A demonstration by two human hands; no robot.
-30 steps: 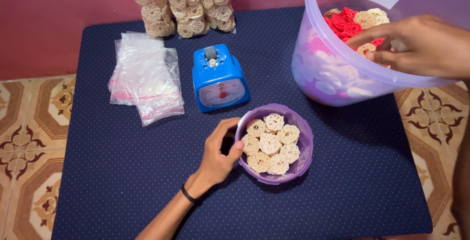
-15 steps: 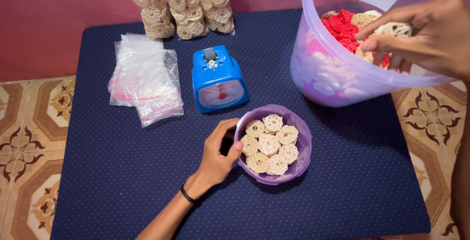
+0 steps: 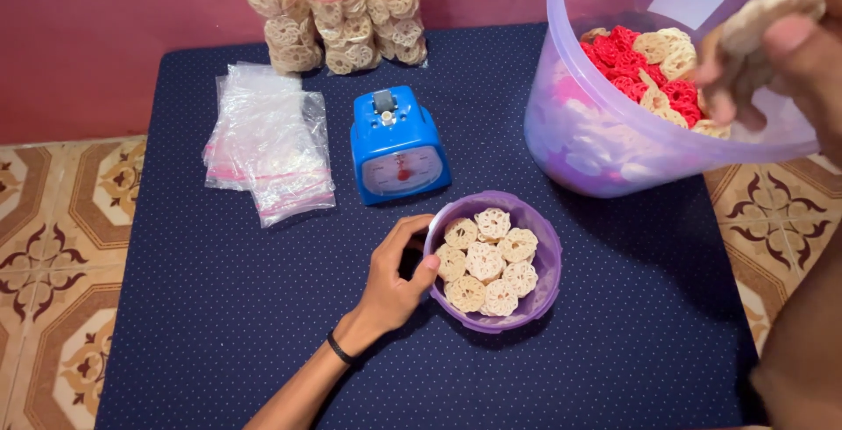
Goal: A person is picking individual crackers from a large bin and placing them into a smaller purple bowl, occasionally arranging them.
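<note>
Crackers, pale and flower-shaped, sit pinched in the right hand at the top right of the view, the fingers curled shut around a small bunch of them, raised above the rim of the big bucket. That see-through purple bucket tilts toward the person and holds a heap of red and cream crackers.

The bowl, small, round and purple, lies down and to the left of the raised right hand, well apart from it, near the front middle of the desk. It carries a layer of cream crackers. The left hand is much nearer to it: it rests on the dark blue dotted desk with its fingers closed over the bowl's left rim, thumb at the edge, a dark band at the wrist.

Just behind the bowl stands a blue kitchen scale with a round dial facing the person. Left of the scale lies a stack of clear plastic bags. At the back edge, against the red wall, stand three filled packs of crackers.
</note>
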